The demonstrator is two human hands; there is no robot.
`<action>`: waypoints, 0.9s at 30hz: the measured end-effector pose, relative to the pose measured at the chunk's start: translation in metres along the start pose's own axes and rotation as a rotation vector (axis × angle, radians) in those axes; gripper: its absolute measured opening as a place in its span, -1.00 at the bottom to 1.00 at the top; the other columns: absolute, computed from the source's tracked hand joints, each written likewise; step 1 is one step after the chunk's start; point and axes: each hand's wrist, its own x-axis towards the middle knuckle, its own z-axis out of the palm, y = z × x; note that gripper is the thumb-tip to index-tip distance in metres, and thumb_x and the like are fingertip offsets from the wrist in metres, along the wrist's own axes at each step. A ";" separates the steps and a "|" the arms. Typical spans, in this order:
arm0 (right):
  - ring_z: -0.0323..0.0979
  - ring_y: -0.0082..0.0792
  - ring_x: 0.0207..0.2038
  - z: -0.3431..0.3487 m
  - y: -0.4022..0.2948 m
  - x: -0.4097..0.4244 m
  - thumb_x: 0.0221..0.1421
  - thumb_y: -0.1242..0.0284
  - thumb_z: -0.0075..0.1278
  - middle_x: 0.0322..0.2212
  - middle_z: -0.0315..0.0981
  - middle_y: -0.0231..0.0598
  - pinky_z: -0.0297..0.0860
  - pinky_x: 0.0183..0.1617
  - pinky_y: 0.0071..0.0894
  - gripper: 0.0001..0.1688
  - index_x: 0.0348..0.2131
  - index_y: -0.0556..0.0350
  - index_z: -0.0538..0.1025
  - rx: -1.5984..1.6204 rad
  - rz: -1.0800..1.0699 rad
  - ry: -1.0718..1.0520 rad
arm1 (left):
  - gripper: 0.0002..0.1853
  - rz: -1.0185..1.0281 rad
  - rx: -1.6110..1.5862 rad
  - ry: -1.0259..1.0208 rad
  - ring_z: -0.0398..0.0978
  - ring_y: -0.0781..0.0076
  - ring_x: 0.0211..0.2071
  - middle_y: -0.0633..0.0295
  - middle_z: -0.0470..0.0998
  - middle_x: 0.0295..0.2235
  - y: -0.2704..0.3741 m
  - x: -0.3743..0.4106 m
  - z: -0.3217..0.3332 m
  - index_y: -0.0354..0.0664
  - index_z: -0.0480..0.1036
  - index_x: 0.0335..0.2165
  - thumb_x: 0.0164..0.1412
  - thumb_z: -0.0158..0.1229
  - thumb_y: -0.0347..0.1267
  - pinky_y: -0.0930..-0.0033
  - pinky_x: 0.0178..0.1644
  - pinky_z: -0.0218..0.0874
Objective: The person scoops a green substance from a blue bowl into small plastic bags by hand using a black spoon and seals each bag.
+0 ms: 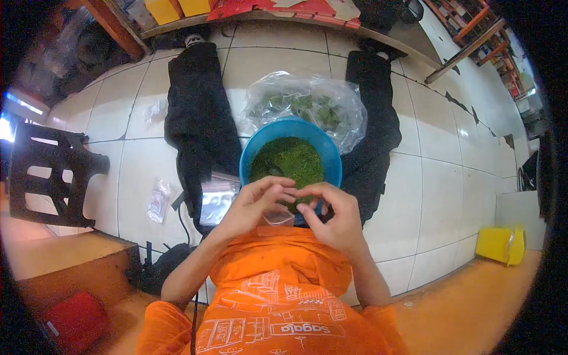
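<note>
My left hand [262, 199] is over the near rim of a blue plastic bowl [245, 159], its fingers bent around a small clear plastic bag [279, 217] that hangs below them. My right hand [337, 213] faces it, with the index fingertip meeting the left fingertips. Whether the right fingers also pinch the bag is hard to see. Finely chopped green leaves [293, 157] fill the lower part of the bowl, and a dark round thing [276, 171] lies partly among them. Beside my left wrist, a stack of clear zip bags [218, 202] rests against the left thigh.
Beyond the bowl lies a large clear plastic bag [350, 111] with green leaves inside. Small plastic packets [157, 202] sit on the tiled floor [437, 191] at left, near a dark plastic stool [57, 177]. A yellow container [499, 245] is at right. A wooden shelf edge [266, 17] crosses the far side.
</note>
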 end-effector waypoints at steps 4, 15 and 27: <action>0.44 -0.32 -0.38 0.008 -0.004 -0.002 -0.14 0.47 0.28 -0.28 0.56 -0.31 0.34 -0.35 -0.49 -0.65 -0.26 0.02 0.56 -0.109 -0.222 -0.076 | -0.43 -0.028 -0.097 0.060 0.44 0.31 -0.01 0.06 0.44 -0.02 -0.004 -0.001 0.002 -0.34 0.32 0.04 0.38 -0.17 -0.04 0.30 0.07 0.29; 0.44 -0.55 -0.47 0.003 -0.003 -0.001 0.01 0.52 0.19 -0.47 0.57 -0.34 0.36 -0.33 -0.56 -0.85 -0.33 0.15 0.60 0.222 0.206 -0.165 | -0.58 0.112 -0.216 -0.116 0.46 0.36 -0.06 0.09 0.51 -0.13 0.007 -0.009 -0.017 -0.36 0.36 -0.01 0.34 -0.03 -0.23 0.35 0.04 0.26; 0.46 -0.62 -0.39 -0.012 0.008 -0.014 0.03 0.49 0.20 -0.44 0.54 -0.35 0.35 -0.30 -0.65 -0.81 -0.38 0.26 0.53 1.127 0.619 -0.530 | -0.82 -0.076 -0.085 -0.460 0.42 0.62 -0.32 0.33 0.50 -0.38 0.020 -0.021 -0.017 -0.33 0.47 -0.34 0.26 0.12 -0.38 0.56 -0.19 0.24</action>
